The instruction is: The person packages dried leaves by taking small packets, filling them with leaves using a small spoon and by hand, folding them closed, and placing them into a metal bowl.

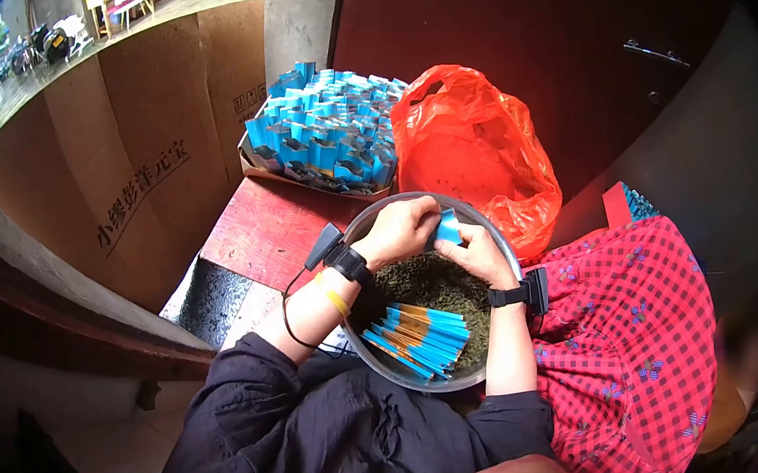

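Observation:
Over the far part of a round basin point(361, 358), both hands meet at a small blue packet point(447, 226). My left hand point(404, 228) is closed at the packet's left side, its fingertips bent inward. My right hand point(478, 251) pinches the packet from the right and below. Dark green, dried, crumbly leaf material point(476, 305) fills the basin. On top of it, near my body, lies a fanned stack of flat blue and orange packets point(421, 339). Fingers partly hide the held packet.
Behind the basin, a box point(251, 162) holds many upright blue packets point(324, 126) on a red surface point(271, 230). An open red plastic bag point(481, 145) stands beside it. Red checked cloth point(629, 339) lies at right; large cardboard point(134, 134) stands at left.

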Motion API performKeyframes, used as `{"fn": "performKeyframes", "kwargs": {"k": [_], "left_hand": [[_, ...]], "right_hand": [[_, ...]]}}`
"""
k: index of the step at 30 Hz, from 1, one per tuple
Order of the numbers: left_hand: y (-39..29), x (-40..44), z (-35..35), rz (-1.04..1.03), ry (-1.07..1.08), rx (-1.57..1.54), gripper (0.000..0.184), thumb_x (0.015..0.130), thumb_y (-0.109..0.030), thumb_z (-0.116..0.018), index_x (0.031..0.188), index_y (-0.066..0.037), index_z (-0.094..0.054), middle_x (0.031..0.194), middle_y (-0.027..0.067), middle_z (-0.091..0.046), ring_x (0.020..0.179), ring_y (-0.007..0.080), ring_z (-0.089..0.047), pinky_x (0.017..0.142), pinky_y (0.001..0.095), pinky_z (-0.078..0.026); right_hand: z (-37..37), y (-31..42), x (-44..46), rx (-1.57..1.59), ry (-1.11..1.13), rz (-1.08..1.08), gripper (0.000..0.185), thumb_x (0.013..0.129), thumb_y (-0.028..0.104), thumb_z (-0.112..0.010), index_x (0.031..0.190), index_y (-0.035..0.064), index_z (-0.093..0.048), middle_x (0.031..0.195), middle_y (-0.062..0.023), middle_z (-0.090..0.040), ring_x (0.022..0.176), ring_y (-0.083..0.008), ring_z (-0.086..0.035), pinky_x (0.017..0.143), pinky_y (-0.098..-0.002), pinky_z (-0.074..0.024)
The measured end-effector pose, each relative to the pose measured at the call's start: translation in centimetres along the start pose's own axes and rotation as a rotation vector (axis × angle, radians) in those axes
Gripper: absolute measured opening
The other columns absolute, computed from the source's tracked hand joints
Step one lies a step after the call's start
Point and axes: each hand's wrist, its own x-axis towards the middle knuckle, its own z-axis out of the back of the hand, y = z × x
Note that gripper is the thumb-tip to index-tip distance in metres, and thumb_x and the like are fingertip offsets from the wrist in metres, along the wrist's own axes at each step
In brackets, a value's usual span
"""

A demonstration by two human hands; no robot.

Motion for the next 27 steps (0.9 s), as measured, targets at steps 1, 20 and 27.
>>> {"fn": "performKeyframes", "kwargs": {"k": [1, 20, 27], "left_hand": [[0.1, 0.0, 0.0, 0.063, -0.019, -0.041, 0.014, 0.087, -0.013, -0.058, 0.093, -0.001, -0.061, 0.080, 0.0172, -0.064, 0.075, 0.0273, -0.064, 0.069, 0.0351, -0.050], [1.1, 0.3, 0.1, 0.375, 0.239, -0.619, 0.028, 0.092, -0.015, -0.059, 0.115, 0.003, -0.059, 0.094, 0.0024, -0.064, 0.084, 0.0084, -0.058, 0.074, 0.0254, -0.049], [0.3, 0.2, 0.4, 0.440, 0.156, -0.566, 0.022, 0.088, -0.017, -0.066, 0.101, 0.000, -0.063, 0.084, -0.0009, -0.063, 0.073, 0.0054, -0.055, 0.061, 0.0217, -0.046]], "right_hand": [[-0.1, 0.1, 0.0, 0.056, -0.093, 0.077, 0.025, 0.083, 0.023, -0.070, 0.092, 0.0002, -0.065, 0.080, -0.0042, -0.066, 0.074, -0.0108, -0.058, 0.070, -0.0313, -0.0481], [-0.5, 1.0, 0.2, 0.386, -0.352, 0.156, 0.044, 0.085, 0.005, -0.065, 0.125, -0.0002, -0.046, 0.096, -0.0061, -0.064, 0.089, -0.0128, -0.060, 0.080, -0.0282, -0.0490], [-0.3, -0.3, 0.6, 0.269, -0.239, 0.074, 0.022, 0.088, 0.017, -0.066, 0.101, 0.0001, -0.063, 0.085, -0.0041, -0.065, 0.077, -0.0103, -0.059, 0.070, -0.0264, -0.0479]]}}
